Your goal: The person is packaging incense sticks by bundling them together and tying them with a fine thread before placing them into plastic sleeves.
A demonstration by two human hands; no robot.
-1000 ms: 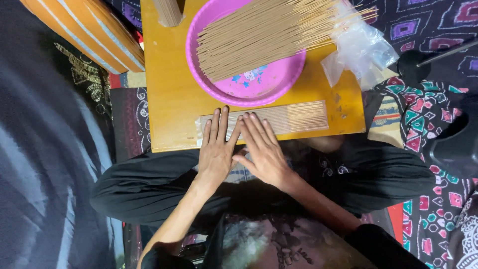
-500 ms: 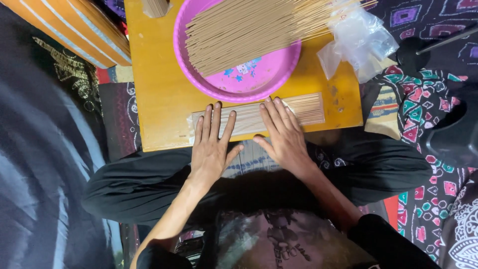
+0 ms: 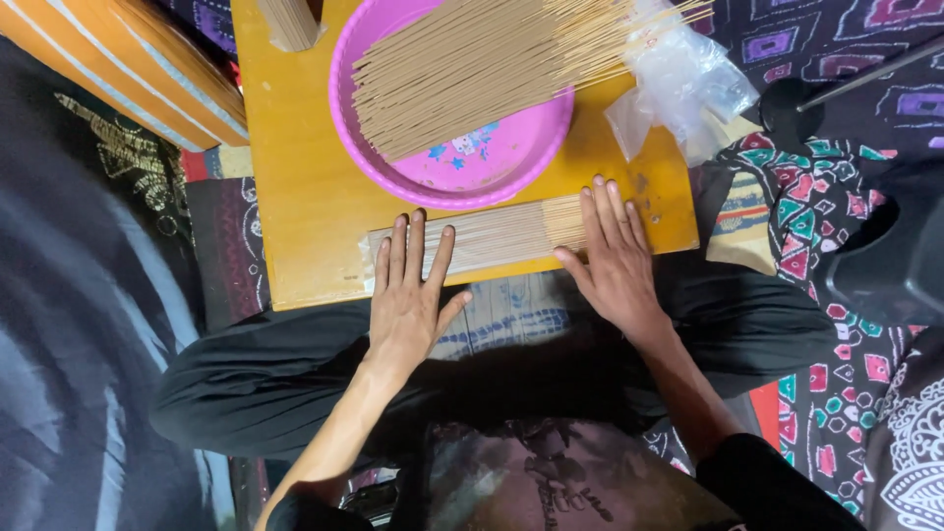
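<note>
both hands lay flat, fingers spread, gripping nothing: left hand (image 3: 406, 295) on one end of the stick row (image 3: 501, 236), right hand (image 3: 615, 256) on the other; a pink plate (image 3: 452, 177) sat beyond the fingertips.

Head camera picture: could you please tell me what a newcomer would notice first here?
A bright pink tray heaped with thin tan sticks sits at the far side of a yellow board. At the near edge, the left hand and right hand lie flat, spread on a row of sticks.
</note>
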